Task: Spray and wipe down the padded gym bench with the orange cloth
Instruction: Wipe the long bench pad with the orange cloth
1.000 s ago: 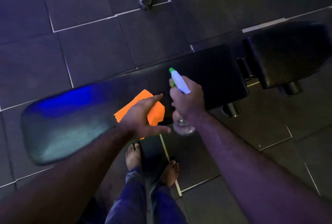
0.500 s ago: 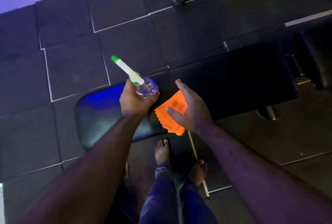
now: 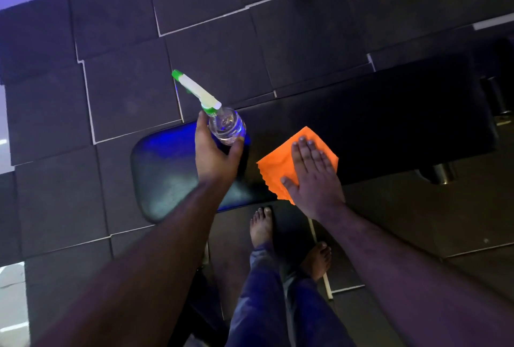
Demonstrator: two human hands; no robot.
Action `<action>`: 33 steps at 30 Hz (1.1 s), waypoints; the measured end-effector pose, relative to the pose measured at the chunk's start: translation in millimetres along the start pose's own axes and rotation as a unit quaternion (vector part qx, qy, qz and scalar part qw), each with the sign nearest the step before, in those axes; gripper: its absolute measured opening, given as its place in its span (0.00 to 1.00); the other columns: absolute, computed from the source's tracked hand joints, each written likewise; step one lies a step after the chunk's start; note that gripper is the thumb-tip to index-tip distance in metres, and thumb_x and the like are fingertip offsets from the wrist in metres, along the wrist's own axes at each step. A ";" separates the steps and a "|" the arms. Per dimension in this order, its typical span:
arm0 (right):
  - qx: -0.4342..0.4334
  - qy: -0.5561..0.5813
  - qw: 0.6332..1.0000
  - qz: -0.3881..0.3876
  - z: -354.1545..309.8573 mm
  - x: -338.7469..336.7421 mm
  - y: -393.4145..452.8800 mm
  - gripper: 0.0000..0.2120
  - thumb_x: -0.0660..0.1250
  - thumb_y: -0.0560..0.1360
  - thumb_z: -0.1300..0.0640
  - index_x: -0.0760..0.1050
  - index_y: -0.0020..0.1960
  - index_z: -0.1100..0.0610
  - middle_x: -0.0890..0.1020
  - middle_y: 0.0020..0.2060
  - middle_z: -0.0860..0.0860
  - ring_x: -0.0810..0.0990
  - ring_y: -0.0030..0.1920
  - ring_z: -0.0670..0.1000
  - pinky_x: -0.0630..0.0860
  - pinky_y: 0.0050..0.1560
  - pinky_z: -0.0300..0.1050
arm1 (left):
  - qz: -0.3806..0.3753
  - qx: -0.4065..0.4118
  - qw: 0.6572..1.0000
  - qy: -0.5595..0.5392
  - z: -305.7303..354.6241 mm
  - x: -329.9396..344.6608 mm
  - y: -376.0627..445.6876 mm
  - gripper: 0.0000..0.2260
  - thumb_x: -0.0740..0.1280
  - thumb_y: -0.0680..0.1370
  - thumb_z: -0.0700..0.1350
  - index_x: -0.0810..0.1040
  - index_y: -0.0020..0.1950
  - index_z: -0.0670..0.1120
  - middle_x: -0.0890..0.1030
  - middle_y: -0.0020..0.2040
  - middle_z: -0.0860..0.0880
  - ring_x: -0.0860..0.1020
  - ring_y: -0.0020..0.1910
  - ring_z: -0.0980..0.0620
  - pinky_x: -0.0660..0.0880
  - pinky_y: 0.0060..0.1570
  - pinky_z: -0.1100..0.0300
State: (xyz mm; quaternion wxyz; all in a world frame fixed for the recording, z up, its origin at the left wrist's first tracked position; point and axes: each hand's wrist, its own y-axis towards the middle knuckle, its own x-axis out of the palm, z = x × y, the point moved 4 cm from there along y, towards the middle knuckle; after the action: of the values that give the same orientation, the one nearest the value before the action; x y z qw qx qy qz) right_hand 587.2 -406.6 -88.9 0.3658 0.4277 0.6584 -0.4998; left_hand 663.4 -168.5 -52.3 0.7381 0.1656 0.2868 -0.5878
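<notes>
From the head view, your left hand [image 3: 215, 156] sits just left of the frame's centre, its grip closed round the clear body of the spray bottle [image 3: 226, 125], whose white and green nozzle points toward the upper left, away over the floor mats [image 3: 125, 90]. Your right hand [image 3: 313, 174] lies right of centre with fingers straight and flat, holding nothing, pressing the orange cloth [image 3: 278, 167] down onto the padded gym bench [image 3: 389, 124]. The cloth is spread near the front edge of the pad, with one corner hanging slightly past it. The bench runs across the middle of the frame from a glossy, blue-lit end at centre left to a darker stretch at the right. Your bare feet [image 3: 261, 225] stand just below it.

The wiping seems ready to begin, so keep the palm flat and the pressure even, and draw the cloth in long overlapping strokes along the pad. Pull that hanging corner back under your hand so that it does not fold or drag. Hold the bottle clear of the pad, nozzle turned away, until a fresh patch needs wetting. I cannot tell which parts are already wet; the sheen may be only light.
</notes>
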 end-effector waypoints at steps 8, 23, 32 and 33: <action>0.160 0.006 0.985 0.061 58.7 -1.9 -32.4 0.41 0.54 0.85 0.37 0.44 0.87 0.59 0.45 0.87 0.56 0.46 0.87 0.57 0.49 0.85 0.58 | -0.129 0.330 0.925 0.140 43.4 62.7 -83.9 0.32 0.67 0.82 0.54 0.63 0.84 0.46 0.66 0.84 0.37 0.63 0.84 0.39 0.57 0.82 0.33; 0.380 0.101 0.909 0.137 177.4 -25.2 -15.5 0.35 0.50 0.84 0.35 0.47 0.87 0.44 0.43 0.87 0.55 0.42 0.86 0.59 0.48 0.82 0.70 | -0.156 0.198 0.895 0.368 35.2 157.1 -56.9 0.41 0.51 0.83 0.71 0.47 0.90 0.49 0.48 0.90 0.47 0.46 0.89 0.47 0.41 0.85 0.38; 0.375 0.139 0.906 0.140 150.3 -5.5 -36.7 0.36 0.55 0.85 0.38 0.46 0.87 0.47 0.41 0.86 0.59 0.41 0.86 0.62 0.44 0.83 0.65 | -0.215 0.353 0.838 0.356 78.6 208.1 -62.8 0.41 0.52 0.82 0.74 0.49 0.90 0.53 0.50 0.90 0.47 0.48 0.89 0.46 0.43 0.83 0.31; 0.369 0.132 0.908 0.146 170.2 -11.8 -29.9 0.35 0.54 0.85 0.38 0.46 0.87 0.46 0.42 0.86 0.58 0.41 0.86 0.62 0.44 0.82 0.66 | -0.209 0.351 0.837 0.363 75.2 209.3 -62.8 0.42 0.52 0.82 0.75 0.49 0.90 0.53 0.49 0.90 0.47 0.48 0.89 0.45 0.44 0.83 0.31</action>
State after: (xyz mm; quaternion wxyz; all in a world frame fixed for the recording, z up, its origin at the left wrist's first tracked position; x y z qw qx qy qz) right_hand 572.9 -578.2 -107.5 0.1604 0.6852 0.3993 -0.5877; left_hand 650.4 -390.0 -117.2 0.3326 0.5513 0.3366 -0.6872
